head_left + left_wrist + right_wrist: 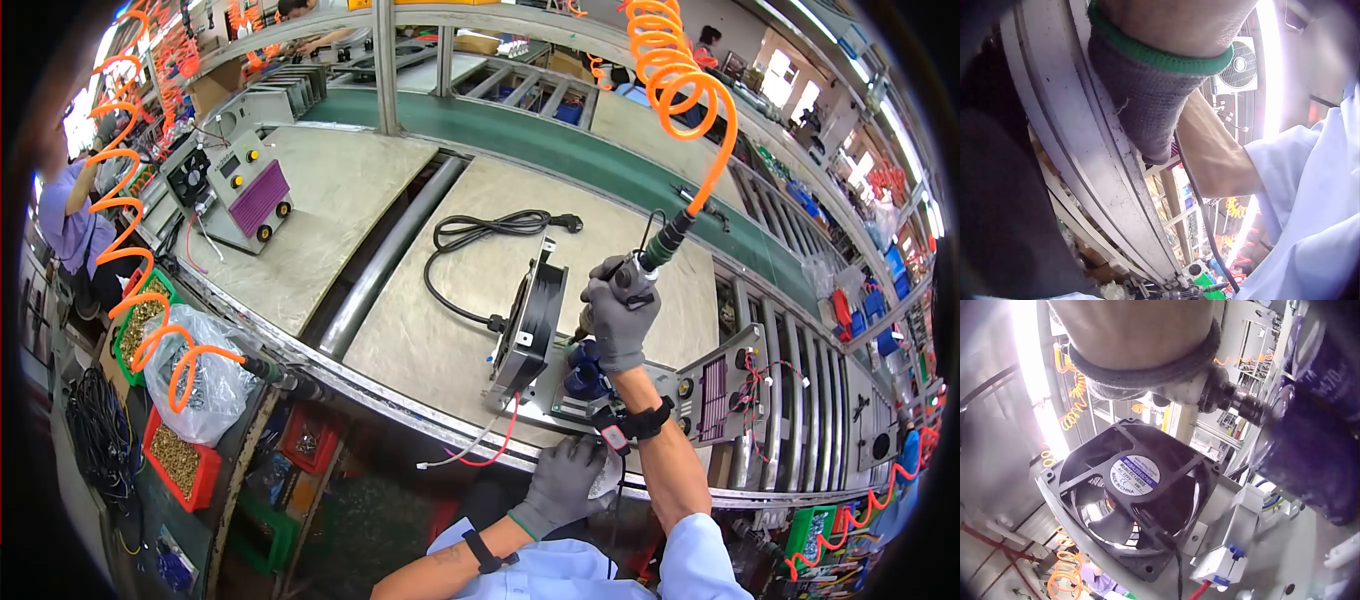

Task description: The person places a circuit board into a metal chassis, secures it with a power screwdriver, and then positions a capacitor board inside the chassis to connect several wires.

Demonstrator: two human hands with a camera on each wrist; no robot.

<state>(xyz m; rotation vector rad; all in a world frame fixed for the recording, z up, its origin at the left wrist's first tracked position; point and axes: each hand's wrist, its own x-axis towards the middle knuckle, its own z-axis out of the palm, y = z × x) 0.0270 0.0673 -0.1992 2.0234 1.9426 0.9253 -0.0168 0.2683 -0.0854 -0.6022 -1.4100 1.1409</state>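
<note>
My right hand (617, 325), in a grey glove, grips an air screwdriver (640, 278) on an orange coiled hose (722, 125). In the right wrist view, the screwdriver's nose (1238, 403) points toward dark blue capacitors (1310, 456). Left of that hand, a black cooling fan (540, 310) stands upright on the metal chassis, its label (1129, 476) facing the right wrist camera. The grey-gloved left hand (565, 485) is low at the bench's front edge, beside a whitish object (606, 478); its fingertips are partly hidden, and I cannot tell whether it holds that object.
A black power cord (490, 228) lies coiled behind the fan. A panel with a purple grille (712, 395) stands to the right by the rollers (800, 400). Another purple-grilled unit (245, 195) is at left, near a person (75, 220). Red bin (185, 465) holds brass-coloured parts.
</note>
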